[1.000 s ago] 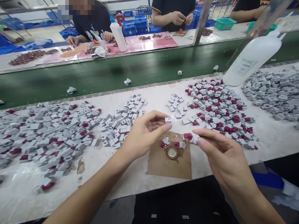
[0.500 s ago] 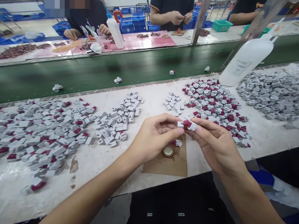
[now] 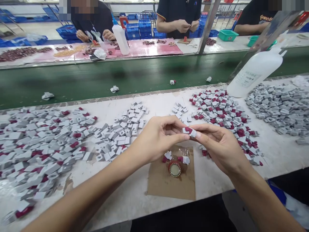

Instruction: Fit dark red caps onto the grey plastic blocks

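Between my two hands, a small grey and dark-red plastic piece (image 3: 189, 131) is pinched by the fingertips. My left hand (image 3: 162, 137) is closed on its left end, my right hand (image 3: 214, 140) on its right end. Below them lies a brown cardboard square (image 3: 170, 187) with a bottle cap (image 3: 175, 169) on it, hollow side up. Two more grey and red pieces, one on the left (image 3: 167, 156) and one on the right (image 3: 184, 159), rest on the cardboard behind the cap.
Piles of grey and red pieces lie left (image 3: 43, 145) and right (image 3: 222, 109), with plain grey blocks (image 3: 123, 129) between. A white squeeze bottle (image 3: 256, 72) leans at the right. Beyond runs a green conveyor belt (image 3: 145, 71) carrying several pieces. Co-workers (image 3: 180, 19) sit opposite.
The grey block in my left hand and the red-and-grey part in my right have come together into one piece. Pieces on the belt have shifted left. The view has tilted slightly.
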A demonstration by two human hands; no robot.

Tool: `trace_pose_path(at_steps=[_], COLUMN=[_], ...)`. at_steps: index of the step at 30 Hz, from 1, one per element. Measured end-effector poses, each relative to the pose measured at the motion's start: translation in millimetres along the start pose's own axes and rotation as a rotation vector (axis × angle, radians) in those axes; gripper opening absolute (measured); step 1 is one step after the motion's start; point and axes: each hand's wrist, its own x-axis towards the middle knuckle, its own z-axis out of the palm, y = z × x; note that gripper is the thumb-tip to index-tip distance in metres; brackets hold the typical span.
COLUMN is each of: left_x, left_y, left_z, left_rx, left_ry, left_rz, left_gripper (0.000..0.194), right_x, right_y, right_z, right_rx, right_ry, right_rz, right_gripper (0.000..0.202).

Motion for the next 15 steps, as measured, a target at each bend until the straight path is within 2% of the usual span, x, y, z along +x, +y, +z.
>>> trace_pose_path(at_steps=[4, 7, 9, 11, 15], left_x=[26, 59, 88, 119, 175], left_y=[0, -4, -10, -18, -36], left_z=[-16.9, -34.8, -51.9, -72.2, -109.2], left_rx=[0.078, 0.229, 0.38, 0.475, 0.511], left_ry=[-0.037, 0.042, 0.142, 0.228, 0.356], left_rz=[0.05, 0.099, 0.083, 0.007, -0.128], left_gripper=[0.013, 0.012, 0.009, 0.005, 0.014], right_x=[28, 68, 109, 159, 262], right_y=[-8, -24, -35, -43, -45], right_z=[-4, -7, -4, 6, 45], right_rx=[-0.112, -0.398, -0.661, -0.854, -0.971], right_ry=[-0.06, -0.041, 0.001, 0.043, 0.022], right_rz=[-0.017, -0.081, -0.136, -0.191, -0.239], right_gripper=[0.03, 0.027, 0.032, 0.04, 0.043])
